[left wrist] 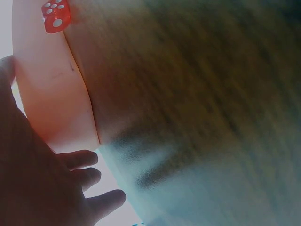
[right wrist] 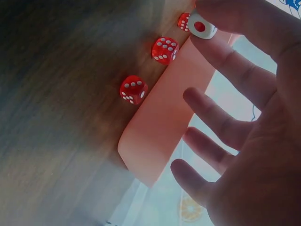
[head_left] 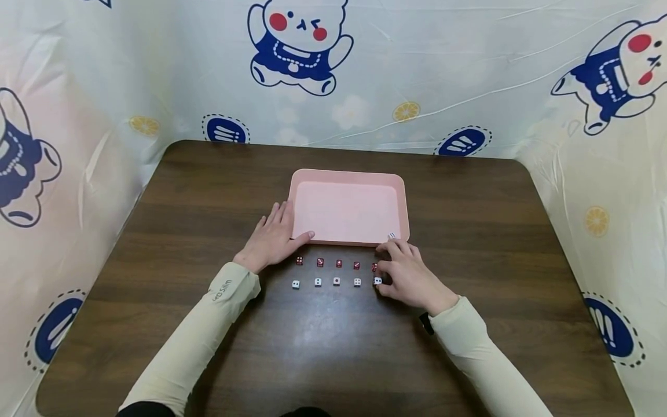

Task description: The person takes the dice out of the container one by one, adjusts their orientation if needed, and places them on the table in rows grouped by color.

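My right hand [head_left: 411,278] pinches a white die [head_left: 377,281] between thumb and forefinger, at the right end of a row of white dice [head_left: 336,282]. In the right wrist view that white die [right wrist: 201,26] shows one red pip, and the other fingers are apart from it. Beyond it runs a row of red dice [head_left: 339,263]. My left hand [head_left: 271,237] lies with straight fingers along the left side of a pink tray [head_left: 349,174], its thumb at the front rim. Another white die [head_left: 392,236] is in the tray's front right corner.
The dice and tray are on a dark wooden table [head_left: 208,191] with rounded corners. A pale printed curtain [head_left: 365,75] surrounds its back and sides. A red die [left wrist: 56,16] appears beside the tray in the left wrist view.
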The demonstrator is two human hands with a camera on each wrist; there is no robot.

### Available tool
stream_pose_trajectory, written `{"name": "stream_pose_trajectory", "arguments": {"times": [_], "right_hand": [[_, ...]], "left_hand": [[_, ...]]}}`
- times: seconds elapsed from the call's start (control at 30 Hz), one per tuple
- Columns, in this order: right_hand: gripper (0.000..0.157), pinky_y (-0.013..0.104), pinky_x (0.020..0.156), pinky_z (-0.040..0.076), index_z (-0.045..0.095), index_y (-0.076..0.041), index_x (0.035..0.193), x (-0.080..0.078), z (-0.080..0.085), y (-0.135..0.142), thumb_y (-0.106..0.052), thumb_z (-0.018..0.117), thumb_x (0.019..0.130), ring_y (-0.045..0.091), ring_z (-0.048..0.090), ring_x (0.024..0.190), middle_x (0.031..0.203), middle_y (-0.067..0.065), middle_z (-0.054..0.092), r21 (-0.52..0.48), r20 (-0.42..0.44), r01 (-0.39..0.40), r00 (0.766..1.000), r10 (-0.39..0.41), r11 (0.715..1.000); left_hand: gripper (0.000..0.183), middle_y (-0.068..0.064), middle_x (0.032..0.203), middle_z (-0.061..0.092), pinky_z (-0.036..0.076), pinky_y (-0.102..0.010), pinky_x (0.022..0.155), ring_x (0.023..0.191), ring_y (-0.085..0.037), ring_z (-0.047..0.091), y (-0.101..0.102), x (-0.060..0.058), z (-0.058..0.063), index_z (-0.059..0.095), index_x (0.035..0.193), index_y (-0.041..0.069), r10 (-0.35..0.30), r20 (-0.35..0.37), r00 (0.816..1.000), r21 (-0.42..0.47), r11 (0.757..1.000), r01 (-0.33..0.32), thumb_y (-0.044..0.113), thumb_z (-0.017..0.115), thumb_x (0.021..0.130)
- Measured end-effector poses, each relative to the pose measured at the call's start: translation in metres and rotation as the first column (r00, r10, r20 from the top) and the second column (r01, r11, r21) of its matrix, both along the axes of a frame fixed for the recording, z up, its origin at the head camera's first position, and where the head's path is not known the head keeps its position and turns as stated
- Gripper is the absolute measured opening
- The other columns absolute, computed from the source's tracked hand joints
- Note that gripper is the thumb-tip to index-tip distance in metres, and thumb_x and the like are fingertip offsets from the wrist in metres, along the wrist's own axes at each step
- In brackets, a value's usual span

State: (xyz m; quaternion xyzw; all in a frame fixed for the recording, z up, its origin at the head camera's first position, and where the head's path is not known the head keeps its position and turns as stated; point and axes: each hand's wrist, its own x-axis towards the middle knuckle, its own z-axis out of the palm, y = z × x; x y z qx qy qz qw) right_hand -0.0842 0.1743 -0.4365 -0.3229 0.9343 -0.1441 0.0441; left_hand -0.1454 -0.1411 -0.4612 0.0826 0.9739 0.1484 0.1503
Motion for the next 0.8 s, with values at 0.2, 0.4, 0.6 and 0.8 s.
{"name": "stream_pose_trajectory", "arguments": {"times": [0.2, 0.4, 0.6, 0.8], "right_hand": [[0.011, 0.059, 0.102, 0.030, 0.065, -0.020, 0.075, 0.0021, -0.0033, -0.0002, -0.020, 0.075, 0.073, 0.041, 0.036, 0.133, 0.132, 0.011, 0.053, -0.003, -0.031, -0.011, 0.999, 0.011, 1.000], [0.012, 0.060, 0.103, 0.027, 0.065, -0.020, 0.074, 0.0026, -0.0062, -0.0003, -0.020, 0.076, 0.072, 0.043, 0.034, 0.135, 0.132, 0.011, 0.053, -0.004, -0.041, -0.016, 0.999, 0.016, 1.000], [0.011, 0.059, 0.106, 0.025, 0.066, -0.021, 0.075, 0.0021, -0.0084, -0.0008, -0.021, 0.076, 0.074, 0.042, 0.032, 0.136, 0.133, 0.010, 0.052, 0.025, -0.030, -0.012, 0.999, 0.013, 1.000], [0.011, 0.060, 0.106, 0.022, 0.066, -0.020, 0.076, 0.0023, -0.0083, -0.0030, -0.021, 0.077, 0.075, 0.044, 0.030, 0.137, 0.134, 0.011, 0.052, 0.040, -0.011, -0.010, 1.000, 0.010, 0.999]], "left_hand": [[0.102, -0.015, 0.163, 0.006, 0.015, -0.061, 0.116, 0.151, -0.034, 0.003, 0.0001, -0.0004, -0.0016, -0.006, 0.155, 0.008, 0.006, -0.010, 1.000, -0.003, 1.000, -0.006, 0.077, 0.029, 0.088], [0.102, -0.015, 0.163, 0.005, 0.015, -0.061, 0.117, 0.151, -0.035, 0.003, 0.0001, -0.0007, 0.0001, -0.006, 0.155, 0.009, 0.009, -0.007, 1.000, 0.001, 1.000, -0.009, 0.076, 0.031, 0.088], [0.102, -0.016, 0.163, 0.005, 0.014, -0.061, 0.116, 0.151, -0.036, 0.003, 0.0002, 0.0000, 0.0016, -0.008, 0.154, 0.008, 0.000, -0.003, 1.000, -0.001, 1.000, 0.000, 0.076, 0.029, 0.088], [0.103, -0.016, 0.163, 0.006, 0.015, -0.062, 0.116, 0.151, -0.035, 0.003, -0.0002, 0.0002, 0.0003, -0.008, 0.155, 0.009, 0.000, -0.009, 1.000, 0.002, 1.000, 0.000, 0.077, 0.029, 0.087]]}}
